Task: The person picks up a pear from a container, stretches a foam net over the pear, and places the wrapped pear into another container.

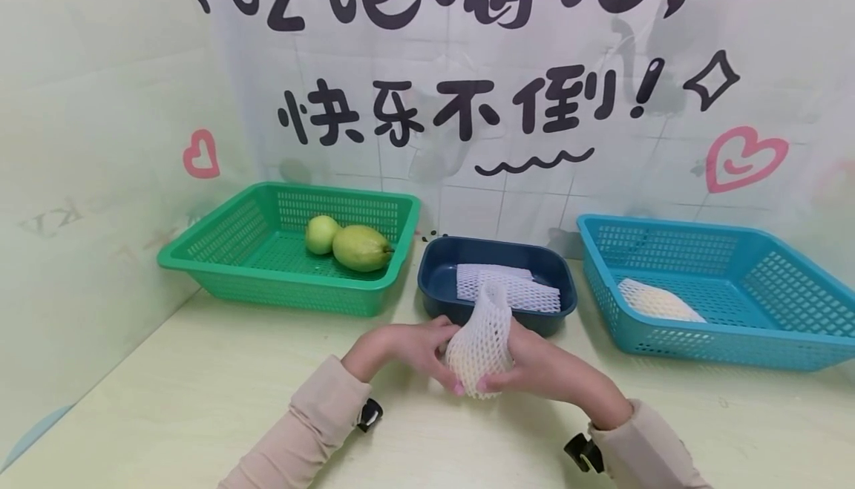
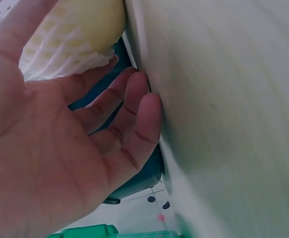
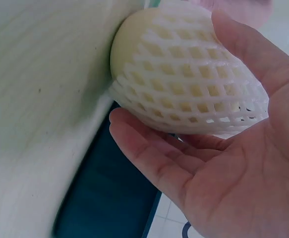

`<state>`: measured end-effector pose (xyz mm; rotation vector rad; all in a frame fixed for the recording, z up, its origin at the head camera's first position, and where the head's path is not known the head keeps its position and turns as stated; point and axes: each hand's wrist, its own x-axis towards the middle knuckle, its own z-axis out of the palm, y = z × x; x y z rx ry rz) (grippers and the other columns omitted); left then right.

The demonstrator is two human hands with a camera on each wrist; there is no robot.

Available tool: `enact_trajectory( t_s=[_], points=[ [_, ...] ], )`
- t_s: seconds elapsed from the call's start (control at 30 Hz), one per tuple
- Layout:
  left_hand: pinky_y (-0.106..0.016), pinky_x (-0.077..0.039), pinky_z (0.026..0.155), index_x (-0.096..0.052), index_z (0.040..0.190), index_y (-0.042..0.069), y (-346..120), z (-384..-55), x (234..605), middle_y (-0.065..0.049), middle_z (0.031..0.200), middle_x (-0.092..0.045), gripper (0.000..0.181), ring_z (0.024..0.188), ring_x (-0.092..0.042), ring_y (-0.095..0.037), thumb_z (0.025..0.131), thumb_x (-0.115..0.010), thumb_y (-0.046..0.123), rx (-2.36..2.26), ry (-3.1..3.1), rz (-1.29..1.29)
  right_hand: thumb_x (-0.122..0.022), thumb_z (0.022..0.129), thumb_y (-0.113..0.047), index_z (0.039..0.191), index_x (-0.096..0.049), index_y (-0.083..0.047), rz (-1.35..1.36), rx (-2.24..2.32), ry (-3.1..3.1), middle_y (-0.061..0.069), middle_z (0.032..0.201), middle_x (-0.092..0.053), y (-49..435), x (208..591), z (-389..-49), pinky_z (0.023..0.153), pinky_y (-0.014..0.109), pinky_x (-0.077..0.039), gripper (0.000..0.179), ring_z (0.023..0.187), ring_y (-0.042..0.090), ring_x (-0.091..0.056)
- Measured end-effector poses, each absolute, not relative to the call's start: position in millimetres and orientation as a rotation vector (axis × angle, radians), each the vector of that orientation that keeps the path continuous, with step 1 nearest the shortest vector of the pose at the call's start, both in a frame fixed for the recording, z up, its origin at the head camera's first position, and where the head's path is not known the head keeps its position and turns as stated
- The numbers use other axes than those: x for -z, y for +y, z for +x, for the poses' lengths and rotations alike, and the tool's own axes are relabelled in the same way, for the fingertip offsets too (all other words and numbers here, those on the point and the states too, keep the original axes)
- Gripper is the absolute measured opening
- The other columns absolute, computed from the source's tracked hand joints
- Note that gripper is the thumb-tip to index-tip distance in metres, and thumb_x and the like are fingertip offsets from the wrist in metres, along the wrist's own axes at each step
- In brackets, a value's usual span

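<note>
A round, pale yellow fruit (image 3: 127, 47) stands on the table inside a white foam net sleeve (image 1: 482, 344), whose empty end sticks up above it. My left hand (image 1: 419, 348) holds the netted fruit from the left, thumb in front and index finger behind; its other fingers curve loosely beside it in the left wrist view. From the right, my right hand (image 1: 544, 363) holds the same bundle, thumb on the net (image 3: 194, 74) and fingers around the far side. The fruit's base shows bare below the net's edge in both wrist views.
Behind the hands, a dark blue tray (image 1: 430, 292) holds flat foam net sleeves (image 1: 528, 292). At left, a green basket (image 1: 287, 289) contains a round green fruit (image 1: 322, 235) and a larger green fruit (image 1: 361, 248). A blue basket (image 1: 735, 344) at right holds a netted fruit (image 1: 657, 301).
</note>
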<state>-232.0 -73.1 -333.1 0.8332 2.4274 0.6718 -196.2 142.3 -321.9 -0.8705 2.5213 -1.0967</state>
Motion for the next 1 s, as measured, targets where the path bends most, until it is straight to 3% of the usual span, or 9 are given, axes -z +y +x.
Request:
enact_trajectory(
  t_s=[0.2, 0.3, 0.47, 0.67, 1.0],
  points=[
    [-0.027, -0.038, 0.093, -0.04, 0.131, 0.011, -73.7, -230.5, 328.6, 0.001, 0.114, -0.045, 0.073, 0.105, -0.043, -0.012, 0.073, -0.078, 0.032, -0.696, 2.412, 0.819, -0.077, 0.076, -0.025, 0.139, -0.019, -0.001, -0.89, 1.071, 2.527, 0.012, 0.126, -0.044, 141.9, 324.4, -196.3, 0.091, 0.036, -0.044, 0.089, 0.107, 0.022, -0.048],
    [-0.027, -0.042, 0.09, -0.038, 0.128, 0.011, -75.3, -230.3, 324.4, -0.001, 0.116, -0.051, 0.067, 0.104, -0.049, -0.012, 0.076, -0.076, 0.031, -0.745, 2.401, 0.81, -0.077, 0.076, -0.024, 0.137, -0.023, 0.0, -0.856, 1.053, 2.524, 0.013, 0.125, -0.046, 142.5, 323.9, -196.1, 0.09, 0.037, -0.044, 0.085, 0.106, 0.022, -0.049],
    [-0.025, -0.044, 0.081, -0.044, 0.112, 0.013, -75.6, -230.7, 323.2, -0.002, 0.106, -0.056, 0.051, 0.096, -0.053, -0.016, 0.076, -0.076, 0.03, -0.757, 2.418, 0.814, -0.078, 0.075, -0.025, 0.133, -0.025, 0.004, -0.759, 1.023, 2.542, 0.013, 0.117, -0.05, 141.7, 322.4, -194.3, 0.085, 0.037, -0.045, 0.084, 0.098, 0.021, -0.051],
    [-0.024, -0.042, 0.077, -0.046, 0.108, 0.009, -73.1, -230.4, 324.7, -0.001, 0.097, -0.053, 0.051, 0.092, -0.051, -0.019, 0.073, -0.079, 0.027, -0.718, 2.439, 0.851, -0.08, 0.072, -0.028, 0.123, -0.031, 0.011, -0.63, 0.912, 2.614, 0.011, 0.098, -0.053, 140.1, 322.0, -191.6, 0.076, 0.034, -0.044, 0.08, 0.085, 0.019, -0.051],
    [-0.025, -0.041, 0.087, -0.045, 0.112, 0.007, -69.8, -228.2, 327.7, -0.001, 0.102, -0.049, 0.059, 0.095, -0.045, -0.013, 0.072, -0.079, 0.035, -0.599, 2.515, 0.873, -0.078, 0.074, -0.027, 0.127, -0.029, 0.009, -0.705, 0.893, 2.505, 0.019, 0.12, -0.047, 144.1, 329.2, -193.1, 0.095, 0.048, -0.038, 0.081, 0.107, 0.027, -0.048]
  ],
)
